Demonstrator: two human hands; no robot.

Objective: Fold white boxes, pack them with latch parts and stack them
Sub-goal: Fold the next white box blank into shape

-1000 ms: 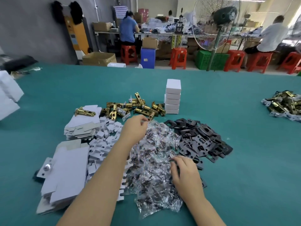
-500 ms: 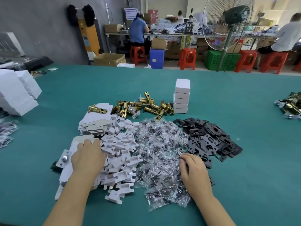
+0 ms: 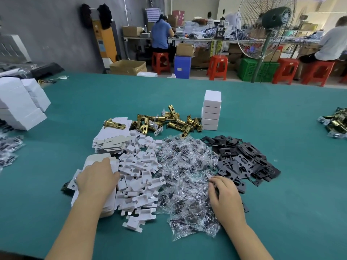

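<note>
A worker's left hand (image 3: 97, 180) lies palm down, fingers nearly straight, on a pile of flat box blanks (image 3: 97, 186) near the worktop's (image 3: 262, 128) front-left part; it presses rather than grips. The right hand (image 3: 224, 194), fingers curled, rests on the right edge of a heap of clear screw bags (image 3: 185, 177), apparently pinching one bag, though the fingertips are partly hidden in the plastic.

Between the hands sprawl white inserts (image 3: 139, 173), touching both the blanks and the bags. Just right of the right hand lies a heap of black plates (image 3: 242, 158). Beyond the left hand sits a second pile of blanks (image 3: 112, 139) with one brass latch (image 3: 114, 124) on top. Further back, toward the worktop's middle, lie loose brass latches (image 3: 169, 121), and beside them a stack of folded boxes (image 3: 211, 111) stands upright. More folded boxes (image 3: 20, 102) crowd the left edge; another latch heap (image 3: 336, 122) lies at the right edge.

Compared with half a second ago, both hands sit on the same piles and the heaps are unmoved; a second ago the left hand was reaching far forward toward the latches.

No writing or brand can be read on any box or part.
</note>
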